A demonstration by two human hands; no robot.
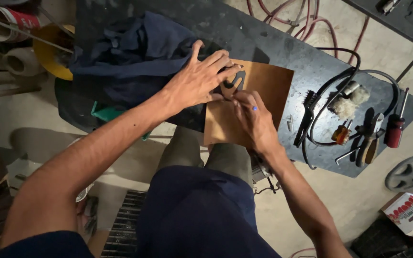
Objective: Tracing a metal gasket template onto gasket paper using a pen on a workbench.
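My left hand (201,81) presses the dark template (233,82) flat on the brown sheet (268,86), fingers spread wide; right hand (253,119) pinches a pen. Best to keep that template from sliding.

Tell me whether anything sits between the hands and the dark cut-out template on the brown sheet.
Nothing visible does. The left hand lies flat on the dark template, pressing it onto the brown sheet. The right hand rests at the template's lower edge; what its fingertips hold cannot be made out.
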